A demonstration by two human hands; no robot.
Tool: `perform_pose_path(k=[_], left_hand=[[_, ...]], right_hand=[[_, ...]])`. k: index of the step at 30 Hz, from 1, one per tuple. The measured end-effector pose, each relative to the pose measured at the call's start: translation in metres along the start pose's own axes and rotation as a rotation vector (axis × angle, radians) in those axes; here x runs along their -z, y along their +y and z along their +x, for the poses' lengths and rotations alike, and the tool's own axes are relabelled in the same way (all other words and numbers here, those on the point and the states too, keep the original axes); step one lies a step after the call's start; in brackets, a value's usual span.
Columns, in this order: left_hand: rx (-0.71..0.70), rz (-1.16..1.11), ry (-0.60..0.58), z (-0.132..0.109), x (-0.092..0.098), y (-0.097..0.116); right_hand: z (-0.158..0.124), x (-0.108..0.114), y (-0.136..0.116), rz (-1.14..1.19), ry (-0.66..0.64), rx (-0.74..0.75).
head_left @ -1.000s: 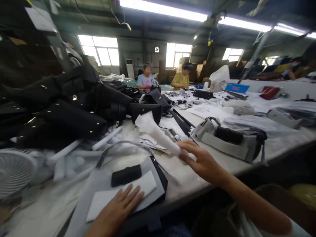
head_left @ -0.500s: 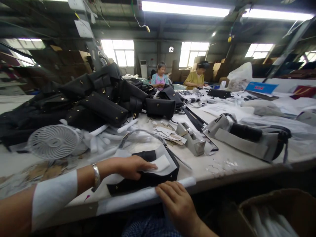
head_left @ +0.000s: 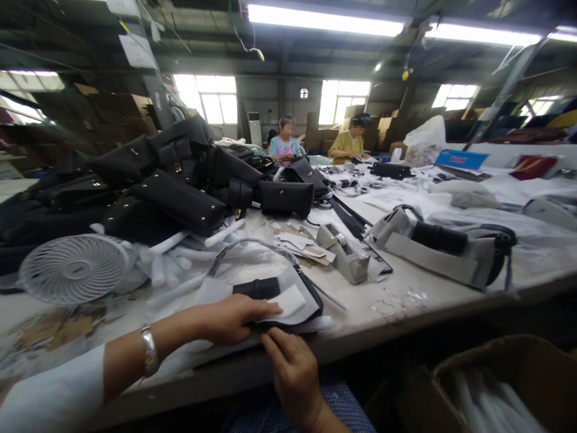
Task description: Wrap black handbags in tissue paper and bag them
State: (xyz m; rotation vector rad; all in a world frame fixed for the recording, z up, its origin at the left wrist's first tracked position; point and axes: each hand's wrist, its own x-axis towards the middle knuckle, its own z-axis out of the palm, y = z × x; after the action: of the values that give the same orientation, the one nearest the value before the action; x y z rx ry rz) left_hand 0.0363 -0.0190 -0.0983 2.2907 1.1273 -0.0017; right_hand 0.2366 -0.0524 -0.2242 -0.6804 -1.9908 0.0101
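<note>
A black handbag [head_left: 314, 304] lies on the table near its front edge, with white wrapping sheet around it and its handle arched at the back. A black strap-like piece [head_left: 256, 288] and a white card [head_left: 288, 304] rest on it. My left hand [head_left: 234, 317] lies over the bag, fingers stretched out onto the card. Close in front, at the table edge, my right hand [head_left: 293, 370] has its fingers curled together; what is in them is hidden. Part of a white padding roll [head_left: 318, 325] shows along the bag's front side, right of my right hand.
A heap of black handbags [head_left: 180, 198] fills the back left, behind a white fan [head_left: 76, 269]. A tape dispenser [head_left: 345, 252] and paper-wrapped bag [head_left: 442, 246] are rightward. A cardboard box [head_left: 505, 355] stands below the edge. Two people [head_left: 285, 144] sit opposite.
My right hand has moved left and its fingers have closed. Less of the white roll and the bag's black front shows. My left hand stays on the card. The view has shifted slightly right.
</note>
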Motion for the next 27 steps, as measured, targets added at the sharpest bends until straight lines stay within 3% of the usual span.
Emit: perform_pose_path(k=[4, 9, 13, 15, 18, 21, 25, 27], left_hand=[[0.072, 0.028, 0.093, -0.005, -0.022, 0.007], [0.101, 0.261, 0.313, -0.005, -0.072, 0.005], [0.109, 0.487, 0.400, -0.001, -0.099, -0.003], [0.103, 0.551, 0.415, 0.000, -0.104, -0.005], [0.091, 0.585, 0.428, 0.001, -0.104, -0.006], [0.119, 0.571, 0.405, 0.001, -0.104, -0.003], [0.160, 0.541, 0.385, 0.003, -0.108, 0.001], [0.159, 0.583, 0.429, 0.006, -0.111, -0.001]], right_hand=[[-0.006, 0.003, -0.003, 0.064, -0.044, -0.013], [-0.007, 0.017, 0.008, 0.349, -0.181, -0.098], [-0.007, 0.042, 0.031, 0.260, -0.105, 0.042], [0.001, 0.056, 0.045, 0.100, -0.112, 0.164], [0.020, 0.067, 0.064, -0.100, -0.269, 0.300], [0.034, 0.064, 0.077, -0.174, -0.381, 0.382], [0.030, 0.055, 0.083, -0.223, -0.400, 0.391], [0.027, 0.053, 0.084, -0.233, -0.394, 0.413]])
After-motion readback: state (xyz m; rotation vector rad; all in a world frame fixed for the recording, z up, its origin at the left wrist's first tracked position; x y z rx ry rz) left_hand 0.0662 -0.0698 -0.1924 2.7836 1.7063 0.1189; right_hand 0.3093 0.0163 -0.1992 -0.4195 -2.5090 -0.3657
